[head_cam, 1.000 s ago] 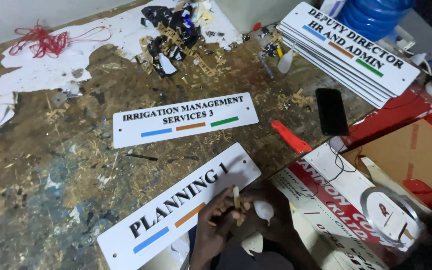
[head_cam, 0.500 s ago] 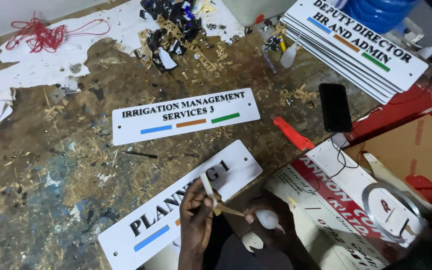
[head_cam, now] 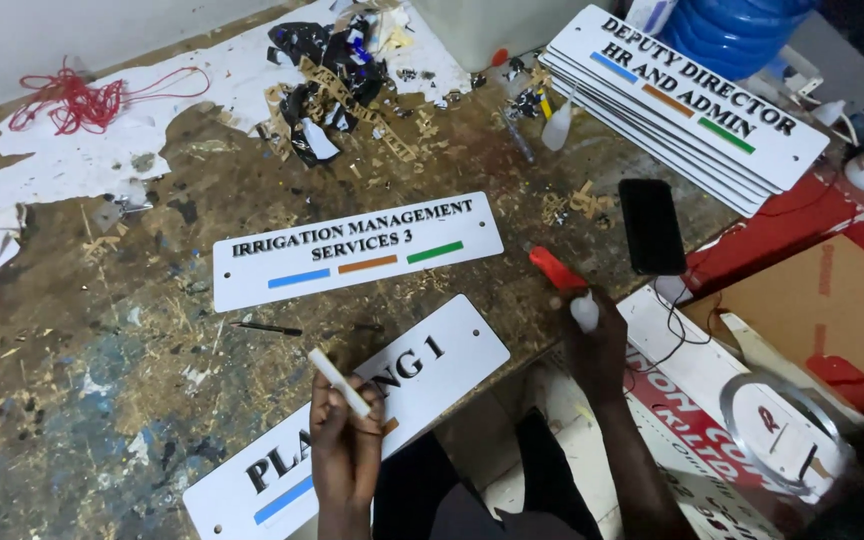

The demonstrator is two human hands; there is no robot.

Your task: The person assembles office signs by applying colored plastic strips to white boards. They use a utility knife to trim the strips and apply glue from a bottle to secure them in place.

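Your left hand (head_cam: 347,450) pinched a thin white strip (head_cam: 339,383), fingers closed on it, above the near white nameplate (head_cam: 352,425) at the workbench's near edge. To the right, your right hand (head_cam: 597,345) closed around a small white bottle (head_cam: 584,312), just beside a red cutter (head_cam: 557,270). Farther off lay a second nameplate (head_cam: 357,250), a black phone (head_cam: 651,226), and, far right, a stack of nameplates (head_cam: 687,105).

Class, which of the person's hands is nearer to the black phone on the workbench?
Right. The right hand is just below-left of the black phone; the left hand is much farther, over the nearest sign.
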